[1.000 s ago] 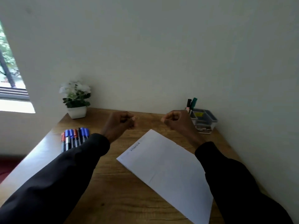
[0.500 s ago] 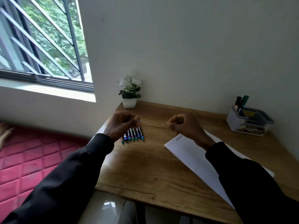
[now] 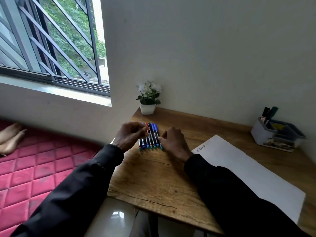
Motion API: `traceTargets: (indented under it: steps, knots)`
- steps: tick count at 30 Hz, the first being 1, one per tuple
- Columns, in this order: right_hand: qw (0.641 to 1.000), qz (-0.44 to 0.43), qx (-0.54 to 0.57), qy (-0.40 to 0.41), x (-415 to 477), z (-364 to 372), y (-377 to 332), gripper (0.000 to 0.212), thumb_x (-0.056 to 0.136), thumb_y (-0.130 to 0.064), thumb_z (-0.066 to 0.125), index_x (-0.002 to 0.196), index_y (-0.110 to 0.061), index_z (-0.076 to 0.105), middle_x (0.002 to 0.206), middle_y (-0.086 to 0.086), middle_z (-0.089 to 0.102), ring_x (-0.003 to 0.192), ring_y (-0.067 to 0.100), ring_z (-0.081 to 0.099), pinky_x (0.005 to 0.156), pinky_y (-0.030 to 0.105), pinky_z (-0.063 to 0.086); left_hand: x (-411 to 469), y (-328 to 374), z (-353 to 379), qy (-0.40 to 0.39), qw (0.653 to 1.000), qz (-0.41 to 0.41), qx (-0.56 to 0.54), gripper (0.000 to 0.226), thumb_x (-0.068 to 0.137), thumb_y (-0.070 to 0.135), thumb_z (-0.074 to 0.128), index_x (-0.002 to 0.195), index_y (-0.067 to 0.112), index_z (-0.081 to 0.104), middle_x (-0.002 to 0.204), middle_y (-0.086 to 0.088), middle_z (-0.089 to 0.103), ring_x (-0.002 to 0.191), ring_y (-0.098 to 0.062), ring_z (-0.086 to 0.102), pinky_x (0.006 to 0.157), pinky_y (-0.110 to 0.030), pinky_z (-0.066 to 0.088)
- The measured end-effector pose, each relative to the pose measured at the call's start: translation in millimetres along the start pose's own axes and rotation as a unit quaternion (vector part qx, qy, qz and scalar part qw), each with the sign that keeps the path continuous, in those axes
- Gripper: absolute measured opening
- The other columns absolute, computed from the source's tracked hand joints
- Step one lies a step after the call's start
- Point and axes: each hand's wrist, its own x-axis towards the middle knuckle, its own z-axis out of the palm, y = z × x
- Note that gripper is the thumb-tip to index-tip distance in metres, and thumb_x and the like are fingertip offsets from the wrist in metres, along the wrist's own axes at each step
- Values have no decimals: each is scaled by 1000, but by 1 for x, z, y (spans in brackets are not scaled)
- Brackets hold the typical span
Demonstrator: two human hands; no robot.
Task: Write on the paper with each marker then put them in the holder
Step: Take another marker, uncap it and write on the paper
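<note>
From my head view, the markers (image 3: pixel 151 136) lay side by side in a tight row on the wooden table (image 3: pixel 153 182), near its left edge. Their long axes ran roughly 12 to 6 o'clock, with the blue, red and black caps pointing away at the wall and the small round coloured end plugs pointing back at me. My left hand (image 3: pixel 130 135) hovered at 9 o'clock of the row, fingers curled with thumb and forefinger tips close together over the barrels. Whether they pinched one I could not tell. My right hand (image 3: pixel 172 142) sat at 3 o'clock, fingers bent, tips against the outermost marker. The smooth white paper (image 3: pixel 248 171) lay flat and skewed at 4 o'clock. The grey plastic boxy holder (image 3: pixel 277 135), two dark markers upright inside, stood at 3 o'clock by the wall. A white square flower pot (image 3: pixel 147 109) stood at 12 o'clock.
</note>
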Motion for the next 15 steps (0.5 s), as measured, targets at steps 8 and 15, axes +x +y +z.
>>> traceTargets:
  steps: [8, 15]
  knots:
    - [996, 12, -88, -4, -2, -8, 9, 12, 84, -19, 72, 92, -9, 73, 89, 5, 70, 84, 22, 67, 68, 36, 57, 2, -7, -2, -18, 1000, 0, 12, 18, 90, 7, 63, 104, -2, 68, 86, -13, 73, 76, -13, 71, 69, -20, 57]
    - [991, 31, -129, 26, -1, -35, 39, 11, 88, -20, 66, 93, -14, 74, 94, 3, 72, 91, 22, 67, 72, 34, 57, 6, -5, 8, -5, 1000, -8, -14, 13, 88, 12, 68, 99, 5, 72, 85, -8, 74, 82, -18, 71, 72, -23, 57]
